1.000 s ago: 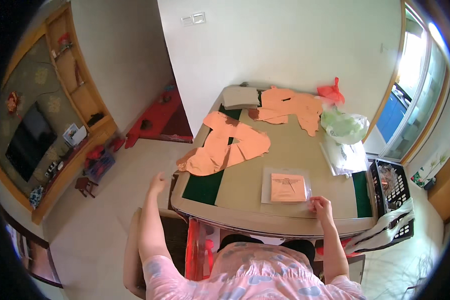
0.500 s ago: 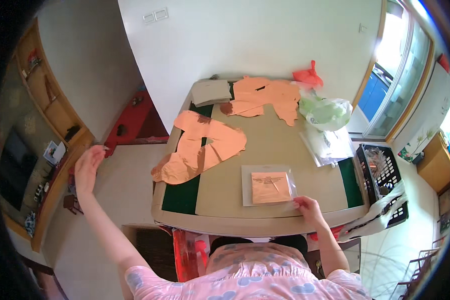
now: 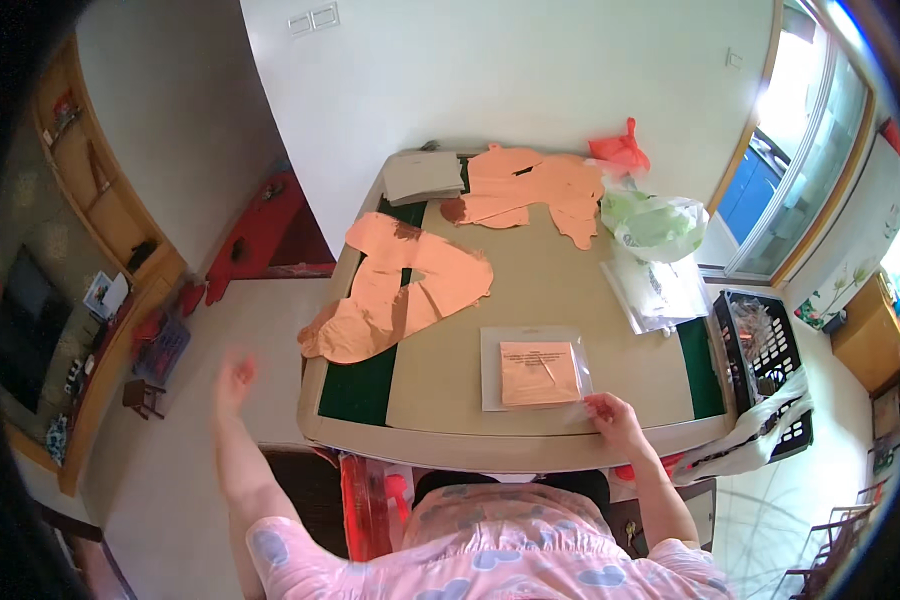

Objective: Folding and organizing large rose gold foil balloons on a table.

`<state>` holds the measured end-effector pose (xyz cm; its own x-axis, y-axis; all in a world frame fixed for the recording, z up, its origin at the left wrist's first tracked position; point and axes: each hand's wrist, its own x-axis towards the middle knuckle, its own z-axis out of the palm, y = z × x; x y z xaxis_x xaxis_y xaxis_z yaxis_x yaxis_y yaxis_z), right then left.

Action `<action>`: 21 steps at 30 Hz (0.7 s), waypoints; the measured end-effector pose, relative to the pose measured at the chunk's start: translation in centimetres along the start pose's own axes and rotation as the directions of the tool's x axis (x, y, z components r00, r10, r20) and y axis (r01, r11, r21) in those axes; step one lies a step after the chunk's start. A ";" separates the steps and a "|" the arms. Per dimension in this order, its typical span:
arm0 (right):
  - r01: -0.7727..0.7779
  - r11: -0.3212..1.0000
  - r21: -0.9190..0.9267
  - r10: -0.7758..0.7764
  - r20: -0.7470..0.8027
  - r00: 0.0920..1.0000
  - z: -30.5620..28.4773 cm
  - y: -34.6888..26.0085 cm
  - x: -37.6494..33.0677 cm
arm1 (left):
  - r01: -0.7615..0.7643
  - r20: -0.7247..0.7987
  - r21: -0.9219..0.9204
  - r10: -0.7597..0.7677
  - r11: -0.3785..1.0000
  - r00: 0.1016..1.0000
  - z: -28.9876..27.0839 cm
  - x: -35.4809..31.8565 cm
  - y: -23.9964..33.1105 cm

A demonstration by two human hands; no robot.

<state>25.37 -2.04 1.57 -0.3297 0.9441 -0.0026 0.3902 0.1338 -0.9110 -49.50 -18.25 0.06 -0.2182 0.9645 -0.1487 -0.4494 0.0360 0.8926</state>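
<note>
Clear sleeve: clear plastic sleeve (image 3: 530, 368) with orange folded sheet (image 3: 539, 372), lower centre of the surface (image 3: 470, 445).
Right hand (image 3: 615, 420): grip pinching the sleeve's lower right corner.
Left hand (image 3: 232, 378): released, blurred, off the surface at centre left.

Clear flat packet (image 3: 535, 367) holding orange sheet, near table's front edge.

Motion-blurred left hand (image 3: 234, 378); orange sheet's (image 3: 539, 373) print too small; black crate's (image 3: 765, 365) contents indistinct.
</note>
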 end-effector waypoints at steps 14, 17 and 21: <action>0.055 0.998 -0.034 -0.054 0.004 0.999 0.4 0.6 0.2 | 0.483 -0.451 0.876 0.350 -0.004 0.821 0.2 2.2 -1.7; 0.143 0.979 -0.147 -0.147 -0.017 0.989 0.2 -0.2 0.0 | 0.497 -0.455 0.867 0.373 -0.019 0.808 5.4 4.2 -1.2; 0.186 0.899 -0.396 -0.247 -0.108 0.963 0.1 -0.3 -0.1 | -0.015 0.227 0.943 0.605 -0.334 0.763 24.5 5.3 -2.0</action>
<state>25.19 -2.26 1.77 -0.3210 0.9086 0.2672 0.6300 0.4155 -0.6561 -28.50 -6.84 7.92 -0.2423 0.8170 0.5233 0.9698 0.2201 0.1053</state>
